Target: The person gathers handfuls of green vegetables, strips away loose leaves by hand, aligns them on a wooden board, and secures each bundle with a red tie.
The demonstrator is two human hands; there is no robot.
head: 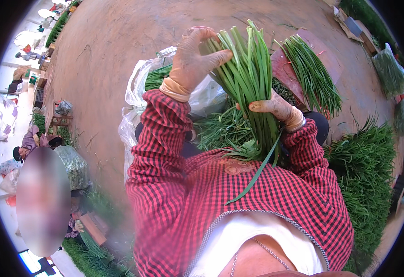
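An upright bunch of garlic chives [247, 79], pale cut ends uppermost, stands before my chest. My right hand [274, 107], in a soiled thin glove, wraps around the middle of it, thumb across the front. Near the top, my gloved left hand [200, 52] has its thumb and fingers on the left-hand stalks. One long leaf [257, 176] hangs loose from the bunch across my checked apron. Below the hands, a heap of loose chive leaves [224, 130] lies between my knees. A tidy bundle of chives [311, 71] rests on a reddish board [281, 67] to the right.
Left of the heap is an open clear plastic bag [136, 86] with greens inside. A large pile of chives [364, 183] flanks me on the right. Filled plastic bags [390, 72] stand at the far right. Other people [32, 138] work at left beside a wooden stool [61, 116].
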